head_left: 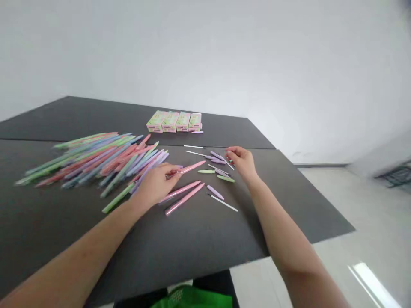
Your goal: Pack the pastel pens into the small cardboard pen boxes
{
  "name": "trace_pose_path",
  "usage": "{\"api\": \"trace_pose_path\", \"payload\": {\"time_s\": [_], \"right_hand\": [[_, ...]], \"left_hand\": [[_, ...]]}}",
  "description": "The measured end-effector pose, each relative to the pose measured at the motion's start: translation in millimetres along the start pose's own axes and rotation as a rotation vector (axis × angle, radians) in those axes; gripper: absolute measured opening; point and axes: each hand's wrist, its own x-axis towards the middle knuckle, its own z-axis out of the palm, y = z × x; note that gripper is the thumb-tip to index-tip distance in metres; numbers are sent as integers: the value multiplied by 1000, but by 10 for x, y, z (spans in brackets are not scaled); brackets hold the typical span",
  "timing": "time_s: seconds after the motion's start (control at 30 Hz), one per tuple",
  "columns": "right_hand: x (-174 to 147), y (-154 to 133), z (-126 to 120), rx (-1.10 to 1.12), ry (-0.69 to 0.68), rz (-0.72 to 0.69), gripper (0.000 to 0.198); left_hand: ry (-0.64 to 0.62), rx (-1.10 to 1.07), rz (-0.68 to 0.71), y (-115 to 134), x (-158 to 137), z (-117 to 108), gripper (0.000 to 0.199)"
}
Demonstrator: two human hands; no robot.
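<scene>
My left hand (157, 182) is closed around a pink pen (193, 167), its tapered end pointing right. Two more pink pens (185, 198) lie on the table just below that hand. My right hand (242, 162) hovers at the right with thumb and fingers pinched; what they hold, if anything, is too small to make out. By its fingertips is a thin white pen refill (227, 162). Between the hands are scattered short purple pen pieces (215, 192), green pen pieces (225, 179) and several more white refills (224, 203).
A big pile of pink, green, blue and purple pens (93, 160) covers the table's left side. Several small pink-and-green boxes (170, 121) stand in a row further back. The dark table (199, 239) has a seam across it and meets a white wall behind.
</scene>
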Motion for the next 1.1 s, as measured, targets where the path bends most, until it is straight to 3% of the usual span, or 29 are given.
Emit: {"api": "trace_pose_path", "payload": {"time_s": [0.13, 0.3, 0.47, 0.7, 0.83, 0.93, 1.1], "right_hand": [[50, 62, -108, -255, -19, -13, 26], [-13, 15, -67, -613, -226, -78, 16], [-69, 5, 18, -786, -385, -114, 13], [-119, 29, 88, -899, -419, -120, 14], [-130, 12, 93, -850, -392, -140, 15], [-109, -6, 73, -690, -322, -103, 17], [-98, -69, 61, 22, -309, 134, 29]], "left_hand": [[-28, 117, -17, 65, -39, -32, 30], [-77, 243, -49, 133, -60, -59, 25], [-119, 317, -77, 210, -61, -68, 24], [-142, 377, -46, 231, -73, -78, 27], [-161, 386, -38, 210, -77, -69, 26], [-166, 390, -31, 191, -73, -53, 25], [-141, 393, 3, 168, -83, -34, 24]]}}
